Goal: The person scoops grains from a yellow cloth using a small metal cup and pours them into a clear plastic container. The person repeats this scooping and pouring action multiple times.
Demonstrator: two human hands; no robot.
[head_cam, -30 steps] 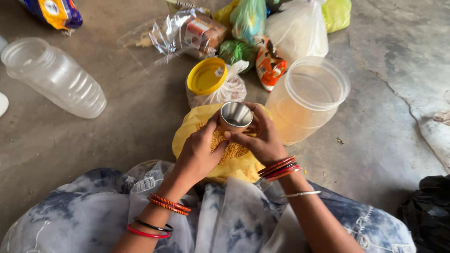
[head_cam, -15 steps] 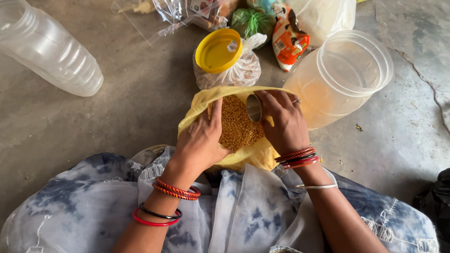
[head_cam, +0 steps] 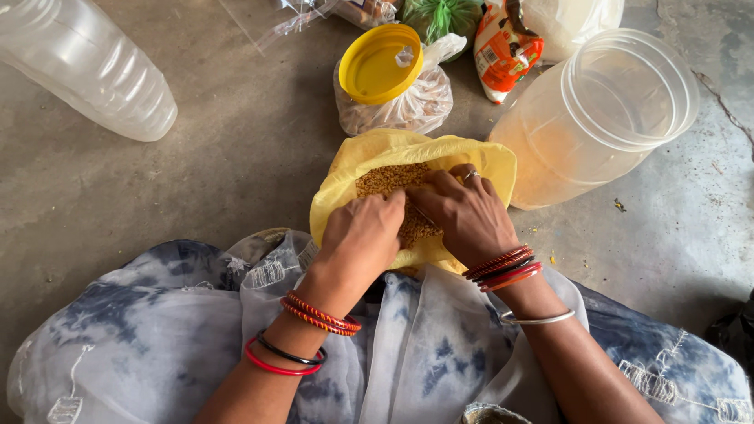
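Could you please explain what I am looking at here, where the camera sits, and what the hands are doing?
There is no machine: a person sits on a concrete floor, and the single camera is worn on their head, looking down at their own two hands.

Both hands reach into an open yellow bag of small yellow-brown grains. The left hand and the right hand meet over the grains; what they grip there is hidden, so I cannot tell.

Around the bag lie a clear bag with a yellow lid resting on it, a large empty clear jar tilted on the right, another clear jar lying on the left, and an orange packet at the top.
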